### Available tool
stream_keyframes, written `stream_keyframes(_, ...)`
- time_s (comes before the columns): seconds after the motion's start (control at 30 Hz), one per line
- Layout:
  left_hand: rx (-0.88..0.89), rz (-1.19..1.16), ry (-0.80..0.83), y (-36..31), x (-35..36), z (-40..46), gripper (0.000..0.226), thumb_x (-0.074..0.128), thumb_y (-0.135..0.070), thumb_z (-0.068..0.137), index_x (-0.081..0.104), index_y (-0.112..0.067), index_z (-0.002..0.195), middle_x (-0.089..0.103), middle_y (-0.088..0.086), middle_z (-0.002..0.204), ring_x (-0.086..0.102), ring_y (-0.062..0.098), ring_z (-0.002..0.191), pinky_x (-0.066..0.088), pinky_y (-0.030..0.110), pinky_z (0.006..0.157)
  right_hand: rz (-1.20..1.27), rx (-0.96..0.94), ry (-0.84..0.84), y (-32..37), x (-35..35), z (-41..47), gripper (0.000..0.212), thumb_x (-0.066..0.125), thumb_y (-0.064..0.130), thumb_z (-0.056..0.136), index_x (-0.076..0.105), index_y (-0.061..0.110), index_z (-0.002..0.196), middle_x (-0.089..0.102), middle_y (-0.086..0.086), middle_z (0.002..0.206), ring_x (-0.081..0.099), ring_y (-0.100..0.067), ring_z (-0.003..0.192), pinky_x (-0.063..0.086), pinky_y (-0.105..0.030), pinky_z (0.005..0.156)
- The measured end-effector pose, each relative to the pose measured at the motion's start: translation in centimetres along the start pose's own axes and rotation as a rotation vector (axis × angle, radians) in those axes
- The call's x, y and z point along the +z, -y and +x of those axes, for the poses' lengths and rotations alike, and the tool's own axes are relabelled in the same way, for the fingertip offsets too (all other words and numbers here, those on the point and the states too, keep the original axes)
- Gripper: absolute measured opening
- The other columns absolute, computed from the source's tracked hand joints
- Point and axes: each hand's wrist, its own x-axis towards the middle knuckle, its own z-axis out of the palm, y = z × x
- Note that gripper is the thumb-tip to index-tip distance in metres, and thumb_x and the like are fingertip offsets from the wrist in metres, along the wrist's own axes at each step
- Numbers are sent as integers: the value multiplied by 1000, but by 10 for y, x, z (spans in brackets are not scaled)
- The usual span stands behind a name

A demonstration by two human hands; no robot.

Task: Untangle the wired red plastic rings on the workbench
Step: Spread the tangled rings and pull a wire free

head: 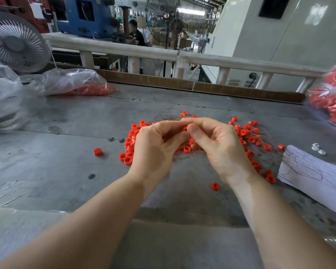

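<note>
we've got both hands, left (155, 144) and right (219, 144), pinching one red ring (184, 128); light, stiff rings, springy snaggy wire (167, 117), so grip the ring itself.

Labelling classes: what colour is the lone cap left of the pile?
Red, the cap matches the pile; head view shows it.

Hands: two, the left hand (155, 144) and the right hand (219, 144), fingertips meeting over one heap of wired red rings (248, 134), its rings too many and too overlapped to count. Loose red rings lying apart from the heap: two, one loose ring (98, 152) left of the left hand and one stray ring (215, 186) just below the right wrist. Clear bags of red rings: two, one bag (81, 82) far beyond the left hand and one right-side bag (332, 98) beyond the right hand; paper sheet (314, 177) right of the right hand: one; desk fan (17, 42): one.
</note>
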Motion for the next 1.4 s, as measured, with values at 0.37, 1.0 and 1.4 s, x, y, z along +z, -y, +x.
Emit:
stream_keyframes(0.37, 92, 87, 35, -3, -2, -2, 33, 67, -1, 80, 68, -34, 85, 64, -34, 67, 64, -13, 74, 44, 2, 67, 235, -10, -5, -2, 1, -1, 23, 69, 18, 68, 71, 7, 89, 74, -4, 83, 69, -14, 76, 54, -22, 69)
stream_keyframes(1.0, -440, -516, 78, -3, -1, 4, 33, 56, -41, 75, 77, -16, 70, 72, 8, 70, 68, 14, 62, 53, 22, 53, -82, -170, -131, 3, -5, 2, 18, 67, 11, 84, 64, 25, 72, 63, 16, 63, 56, 1, 59, 43, -15, 60)
stream_keyframes(1.4, -434, -550, 126, -1, -3, 3, 22, 59, -29, 73, 76, -16, 71, 70, 6, 66, 66, 13, 57, 58, 27, 60, 14, -164, -125, 3, -5, 3, 12, 64, 17, 82, 65, 22, 71, 61, 14, 60, 51, 2, 54, 40, -11, 55)
